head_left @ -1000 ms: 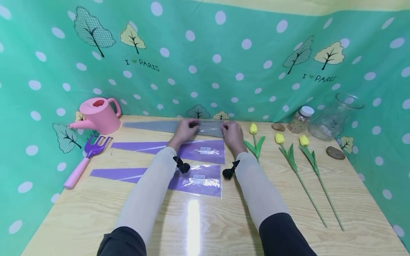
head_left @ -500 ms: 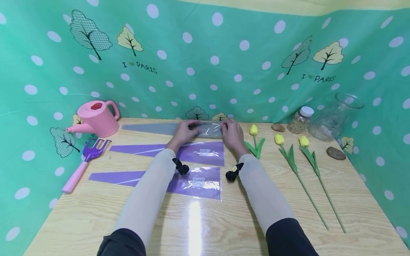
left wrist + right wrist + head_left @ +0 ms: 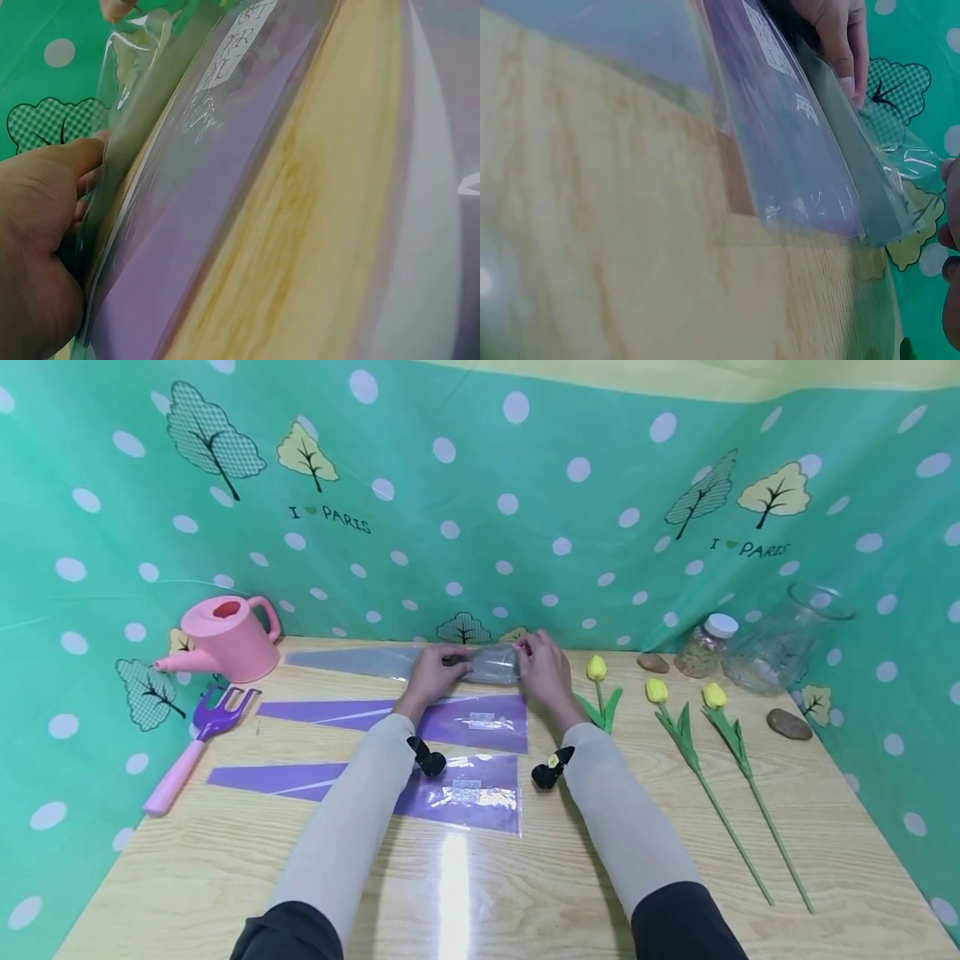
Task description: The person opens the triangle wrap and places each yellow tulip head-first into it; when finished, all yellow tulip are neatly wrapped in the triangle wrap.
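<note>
A long tapered grey plastic sleeve (image 3: 345,661) with a clear upper layer lies along the back of the table, its wide end to the right. My left hand (image 3: 433,677) holds the sleeve near its middle, thumb against the film in the left wrist view. At the wide end, my right hand (image 3: 546,675) pinches the clear film (image 3: 915,161) between thumb and fingers, and the film is drawn up off the grey layer. In front lie two purple tapered sleeves, a nearer one (image 3: 457,814) and a farther one (image 3: 450,735), both with white labels.
A pink watering can (image 3: 232,639) and a purple-headed hand fork (image 3: 213,718) stand and lie at left. Yellow tulips, one beside my right hand (image 3: 597,668) and two farther right (image 3: 714,695), lie near stones (image 3: 789,724), a white-capped jar (image 3: 703,647) and a glass vase (image 3: 772,643).
My right hand has risen slightly, lifting the clear film at the wide end. My left hand stays on the grey sleeve. The head view has shifted a little.
</note>
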The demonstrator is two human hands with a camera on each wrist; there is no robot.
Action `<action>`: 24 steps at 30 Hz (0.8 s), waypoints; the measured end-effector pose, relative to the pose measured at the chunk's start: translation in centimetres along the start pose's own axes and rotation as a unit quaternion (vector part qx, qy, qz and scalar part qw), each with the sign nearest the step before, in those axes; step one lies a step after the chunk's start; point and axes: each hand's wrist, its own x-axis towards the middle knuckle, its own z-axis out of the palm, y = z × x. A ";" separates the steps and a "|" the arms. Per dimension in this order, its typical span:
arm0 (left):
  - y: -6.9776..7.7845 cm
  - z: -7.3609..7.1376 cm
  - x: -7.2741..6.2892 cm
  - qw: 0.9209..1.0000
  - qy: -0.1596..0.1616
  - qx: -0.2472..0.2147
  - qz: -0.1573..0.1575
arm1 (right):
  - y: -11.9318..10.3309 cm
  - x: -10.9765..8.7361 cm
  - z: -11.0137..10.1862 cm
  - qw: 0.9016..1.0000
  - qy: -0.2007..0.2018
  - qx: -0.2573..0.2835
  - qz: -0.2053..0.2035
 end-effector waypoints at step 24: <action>0.7 -0.2 0.0 0.997 0.039 -0.048 -0.037 | 1.7 -2.0 -5.0 0.981 0.075 0.180 0.005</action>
